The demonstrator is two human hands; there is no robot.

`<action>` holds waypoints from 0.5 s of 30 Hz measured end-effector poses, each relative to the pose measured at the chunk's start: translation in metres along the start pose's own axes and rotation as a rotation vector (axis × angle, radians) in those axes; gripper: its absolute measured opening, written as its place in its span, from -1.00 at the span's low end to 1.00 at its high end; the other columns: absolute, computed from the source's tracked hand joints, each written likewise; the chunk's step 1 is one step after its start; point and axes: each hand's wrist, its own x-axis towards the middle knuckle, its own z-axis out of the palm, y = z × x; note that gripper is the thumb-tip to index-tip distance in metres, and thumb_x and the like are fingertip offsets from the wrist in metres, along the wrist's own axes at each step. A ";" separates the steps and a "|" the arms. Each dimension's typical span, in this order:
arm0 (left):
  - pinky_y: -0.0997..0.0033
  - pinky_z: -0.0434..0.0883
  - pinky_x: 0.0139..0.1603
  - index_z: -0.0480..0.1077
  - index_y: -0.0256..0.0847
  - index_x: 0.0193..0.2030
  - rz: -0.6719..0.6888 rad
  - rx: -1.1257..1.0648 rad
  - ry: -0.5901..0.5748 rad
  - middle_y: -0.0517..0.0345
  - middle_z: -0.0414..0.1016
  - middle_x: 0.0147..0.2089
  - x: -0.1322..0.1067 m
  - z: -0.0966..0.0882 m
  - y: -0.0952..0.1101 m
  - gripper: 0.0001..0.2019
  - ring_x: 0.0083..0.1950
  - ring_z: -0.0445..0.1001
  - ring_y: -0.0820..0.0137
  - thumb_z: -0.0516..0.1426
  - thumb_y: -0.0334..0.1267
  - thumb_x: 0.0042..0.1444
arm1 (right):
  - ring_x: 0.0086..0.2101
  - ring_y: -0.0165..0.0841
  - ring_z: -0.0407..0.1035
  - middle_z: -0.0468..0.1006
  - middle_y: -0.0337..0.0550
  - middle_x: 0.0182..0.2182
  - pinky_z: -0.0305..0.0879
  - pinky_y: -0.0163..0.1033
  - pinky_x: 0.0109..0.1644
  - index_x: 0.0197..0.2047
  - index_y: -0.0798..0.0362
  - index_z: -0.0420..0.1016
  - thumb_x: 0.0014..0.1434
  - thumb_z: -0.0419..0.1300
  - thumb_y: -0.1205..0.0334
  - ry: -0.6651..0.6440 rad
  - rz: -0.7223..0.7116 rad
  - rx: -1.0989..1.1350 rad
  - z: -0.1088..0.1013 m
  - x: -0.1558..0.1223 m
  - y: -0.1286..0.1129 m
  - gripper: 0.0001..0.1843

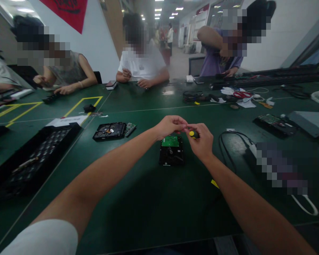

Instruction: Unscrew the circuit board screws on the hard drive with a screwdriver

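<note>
A black hard drive (171, 159) with a green circuit board (170, 142) lies on the green table in front of me. Just above its far edge, my right hand (202, 141) is closed round a screwdriver (193, 134) with a yellow butt end. My left hand (170, 126) meets it there, thumb and fingers pinched together near the right fingertips. Whatever is between the left fingers is too small or hidden to tell. Left of the hands rest an opened hard drive (109, 131) and a loose circuit board (130, 129).
A long black tray (34, 159) of small parts stands at left. On the right are a black cable (223, 148), another drive (275, 124) and a grey box (311, 123). Several people sit across the table (138, 198), one a co-worker in a white shirt (142, 63).
</note>
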 end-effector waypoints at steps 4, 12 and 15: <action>0.46 0.50 -0.24 0.57 -0.31 -0.16 -0.036 -0.028 0.026 0.01 0.69 -0.24 -0.003 0.000 -0.002 -0.83 -0.26 0.63 0.44 0.41 -0.35 0.15 | -0.18 -0.21 0.52 0.64 -0.15 -0.24 0.41 -0.09 -0.07 -0.13 -0.06 0.60 0.31 0.28 0.25 -0.002 -0.014 0.007 0.000 -0.001 0.000 -0.92; 0.38 0.52 -0.17 0.55 -0.31 -0.11 -0.016 0.136 0.108 0.02 0.68 -0.23 -0.013 0.006 0.001 -0.94 -0.29 0.59 0.45 0.26 -0.38 0.32 | -0.11 -0.17 0.54 0.66 -0.09 -0.17 0.44 -0.08 0.02 -0.14 -0.08 0.62 0.37 0.23 0.15 -0.156 0.118 -0.057 -0.002 -0.003 0.001 -0.86; 0.27 0.53 -0.01 0.52 -0.25 -0.03 0.113 0.444 0.209 0.01 0.66 -0.12 -0.032 0.005 0.005 -0.86 -0.10 0.61 0.32 0.24 -0.26 0.35 | -0.08 -0.16 0.54 0.67 -0.08 -0.14 0.43 -0.06 0.05 -0.13 -0.06 0.62 0.36 0.22 0.17 -0.182 0.123 -0.054 -0.001 -0.002 0.007 -0.86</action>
